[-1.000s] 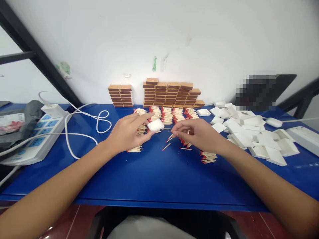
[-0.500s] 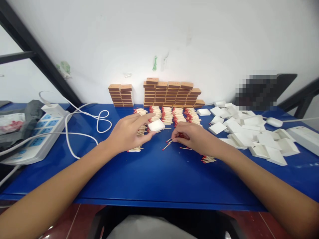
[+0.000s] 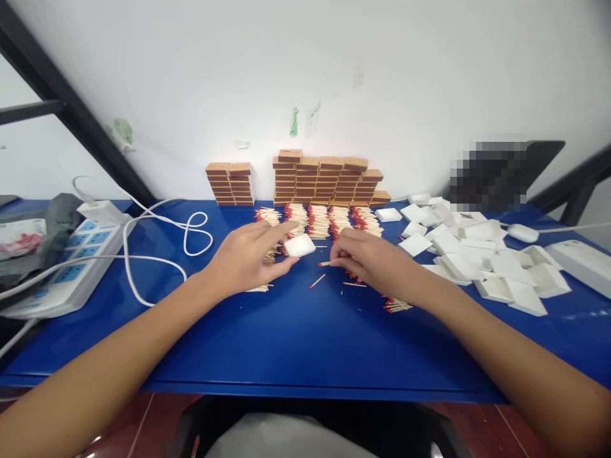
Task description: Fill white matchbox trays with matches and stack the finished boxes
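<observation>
My left hand [image 3: 248, 257] holds a small white matchbox tray [image 3: 300, 245] between thumb and fingers above the blue table [image 3: 296, 343]. My right hand [image 3: 367, 257] is closed in a pinch on a few red-tipped matches [image 3: 326, 263] just right of the tray. One loose match [image 3: 317, 281] lies on the table below the two hands. Rows of red-tipped matches [image 3: 319, 219] lie beyond the hands. More small bundles of matches [image 3: 396, 305] lie under my right wrist.
Stacks of brown matchboxes [image 3: 329, 181] stand against the white wall. A heap of empty white trays [image 3: 477, 254] fills the right side. A white power strip [image 3: 71, 267] with looping white cables [image 3: 157, 245] lies at the left. A white mouse [image 3: 522, 233] sits at far right.
My right hand has drawn a little left and toward the tray with matches pinched in it. One match stays on the table. The left hand has hardly moved.
</observation>
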`<state>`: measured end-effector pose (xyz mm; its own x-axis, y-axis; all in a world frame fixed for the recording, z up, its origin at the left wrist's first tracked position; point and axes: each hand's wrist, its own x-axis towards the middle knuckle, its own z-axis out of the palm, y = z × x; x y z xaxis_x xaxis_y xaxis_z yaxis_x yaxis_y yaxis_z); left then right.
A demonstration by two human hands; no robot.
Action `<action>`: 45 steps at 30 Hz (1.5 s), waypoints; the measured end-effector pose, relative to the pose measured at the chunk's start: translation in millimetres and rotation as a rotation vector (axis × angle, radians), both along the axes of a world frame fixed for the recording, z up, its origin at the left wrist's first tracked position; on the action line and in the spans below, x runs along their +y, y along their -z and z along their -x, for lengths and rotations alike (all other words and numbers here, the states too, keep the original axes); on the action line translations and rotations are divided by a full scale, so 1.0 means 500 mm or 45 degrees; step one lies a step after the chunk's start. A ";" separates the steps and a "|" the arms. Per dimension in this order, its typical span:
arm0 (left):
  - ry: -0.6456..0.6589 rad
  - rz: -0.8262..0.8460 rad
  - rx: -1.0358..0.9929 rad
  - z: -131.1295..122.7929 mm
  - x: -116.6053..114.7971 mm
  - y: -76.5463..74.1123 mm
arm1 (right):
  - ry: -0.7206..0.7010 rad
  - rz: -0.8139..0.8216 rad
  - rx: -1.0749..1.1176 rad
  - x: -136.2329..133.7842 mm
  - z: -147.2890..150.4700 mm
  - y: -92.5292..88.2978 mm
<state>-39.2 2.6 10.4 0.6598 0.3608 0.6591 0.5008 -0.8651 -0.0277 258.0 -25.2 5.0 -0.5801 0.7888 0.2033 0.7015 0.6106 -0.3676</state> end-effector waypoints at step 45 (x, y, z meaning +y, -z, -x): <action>0.019 -0.103 0.135 -0.002 -0.004 0.003 | -0.131 0.070 -0.014 -0.037 0.025 -0.014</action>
<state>-38.1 0.8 8.7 0.7322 0.2991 0.6120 0.4783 -0.8654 -0.1494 245.3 -43.5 11.8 -0.6608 0.7345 0.1546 0.6402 0.6591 -0.3947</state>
